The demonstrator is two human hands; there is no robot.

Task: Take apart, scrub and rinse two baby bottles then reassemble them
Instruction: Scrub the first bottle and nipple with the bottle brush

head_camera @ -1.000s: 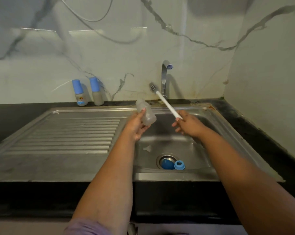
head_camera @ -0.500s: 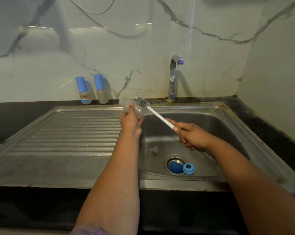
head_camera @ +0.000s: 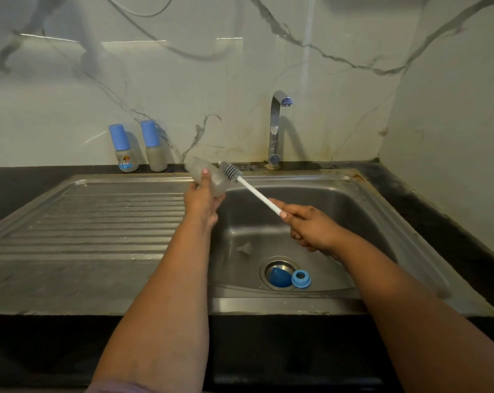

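Nearest the viewer, the dark counter [head_camera: 41, 344] edge runs below the steel sink [head_camera: 382, 211]. In the basin, a blue cap [head_camera: 277, 277] lies in the drain, a blue collar ring [head_camera: 300, 278] touches it on the right, and a clear teat [head_camera: 245, 248] lies just left of the drain.

Right hand [head_camera: 311, 226]: fingers clenched around the lower end of the brush [head_camera: 257, 194], whose white handle slopes up and left. The grey bristle head sits at the mouth of the bottle body [head_camera: 209, 178]; whether it has entered cannot be told.

Left hand [head_camera: 202, 202]: fingers wrapped around the bottle body, held tilted above the basin's left edge, mouth towards the brush.

Judgement: scrubbing of the first dismantled bottle is in hand. The body appears to be light, stiff, translucent plastic, probably slippery when wet. The sound hold is around its mid-barrel, as now, leaving the mouth free. The teat looks soft and small, best pinched at its base flange. The ring is rigid and easily gripped by its rim.

Further back, two capped bottles [head_camera: 139, 146] stand upright side by side on the counter against the marble wall [head_camera: 70, 89], well apart from the tap [head_camera: 275, 129]. No water visibly runs.
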